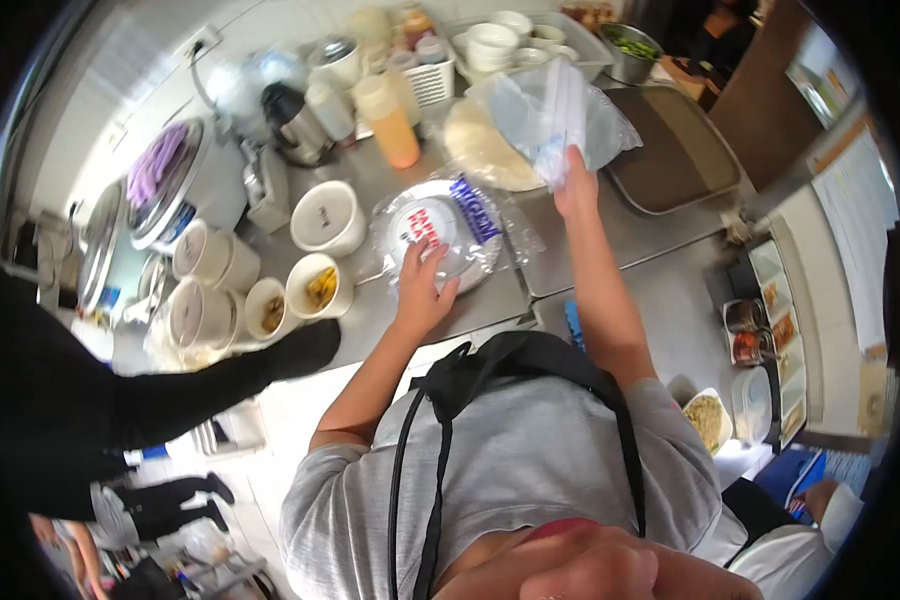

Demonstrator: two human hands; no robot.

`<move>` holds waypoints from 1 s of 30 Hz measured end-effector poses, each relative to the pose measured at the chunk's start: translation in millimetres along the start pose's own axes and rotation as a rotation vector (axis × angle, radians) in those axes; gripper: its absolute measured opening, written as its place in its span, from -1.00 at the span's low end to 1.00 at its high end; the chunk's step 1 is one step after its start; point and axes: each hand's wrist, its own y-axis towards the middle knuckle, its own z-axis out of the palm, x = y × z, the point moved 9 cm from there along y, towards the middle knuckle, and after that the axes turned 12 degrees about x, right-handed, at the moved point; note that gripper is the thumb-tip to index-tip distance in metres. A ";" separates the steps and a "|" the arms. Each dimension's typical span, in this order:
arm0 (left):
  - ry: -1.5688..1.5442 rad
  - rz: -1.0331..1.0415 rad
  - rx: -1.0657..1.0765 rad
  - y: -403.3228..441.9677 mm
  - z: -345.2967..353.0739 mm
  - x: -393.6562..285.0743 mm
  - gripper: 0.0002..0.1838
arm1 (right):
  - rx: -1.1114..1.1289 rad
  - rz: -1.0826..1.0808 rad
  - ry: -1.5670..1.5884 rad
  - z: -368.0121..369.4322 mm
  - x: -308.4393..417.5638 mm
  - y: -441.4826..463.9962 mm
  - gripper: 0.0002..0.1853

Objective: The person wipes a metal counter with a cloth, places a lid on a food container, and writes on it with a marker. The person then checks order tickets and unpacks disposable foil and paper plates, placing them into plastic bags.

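Observation:
My left hand rests with fingers spread on a pack of paper plates in clear plastic wrap, printed in red and blue. The pack lies flat on the steel counter. My right hand is closed around the gathered end of a clear plastic bag, which spreads out over the counter ahead of it. Beneath the bag's left side shows a pale round flat thing, partly covered.
White tubs and two cups with food stand on the left. Behind are an orange squeeze bottle, a thermos and a bowl tray. A brown tray lies right. Another person's dark sleeve reaches in from the left.

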 end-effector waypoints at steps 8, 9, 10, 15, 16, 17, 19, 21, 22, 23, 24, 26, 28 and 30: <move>-0.140 -0.551 -0.042 -72.8 7.8 110.5 -0.20 | 0.364 0.393 -1.422 17.1 -89.9 -40.4 -0.18; -0.013 -0.510 -0.038 -66.5 0.7 94.2 -0.17 | 0.429 0.558 -1.290 13.4 -105.6 -57.8 -0.28; 0.116 -0.464 -0.039 -58.2 -5.5 77.9 -0.13 | 0.483 0.751 -1.049 14.9 -116.5 -75.0 -0.45; 0.281 -0.195 0.189 -31.3 18.2 16.8 -0.05 | 0.350 0.909 -0.210 57.2 -111.4 -120.4 -0.85; 0.262 -0.180 0.172 -30.1 22.5 15.7 -0.09 | 0.323 0.892 -0.085 68.0 -101.0 -126.0 -0.86; 0.218 -0.098 0.108 -28.5 25.2 16.1 -0.20 | 0.352 0.884 -0.059 76.8 -87.9 -131.8 -0.87; 0.061 0.017 0.049 -23.9 24.3 17.2 -0.44 | 0.402 0.872 -0.008 89.4 -66.1 -143.3 -0.89; -0.001 0.063 0.053 -18.1 18.9 12.0 -0.57 | 0.418 0.755 -0.251 76.2 -48.7 -133.1 -0.84; -0.028 0.090 0.056 -13.7 12.0 7.3 -0.63 | 0.411 0.677 -0.451 72.2 -33.0 -124.9 -0.83; -0.058 0.064 0.084 -8.4 5.4 6.2 -0.68 | 0.397 0.588 -0.647 68.5 -17.0 -115.5 -0.81; -0.083 0.042 0.111 -3.7 -2.0 3.7 -0.73 | 0.402 0.456 -0.758 59.1 -6.4 -102.0 -0.58; -0.096 -0.016 0.122 2.3 -12.6 5.6 -0.79 | 0.373 0.089 -0.946 52.0 30.9 -87.9 -0.40; -0.207 -0.108 0.247 8.5 -25.8 6.5 -0.79 | 0.443 0.033 -0.975 67.0 61.6 -88.0 -0.12; -0.543 -0.269 0.378 8.4 -30.7 17.0 -0.73 | 0.550 0.010 -0.830 60.2 62.1 -77.7 -0.10</move>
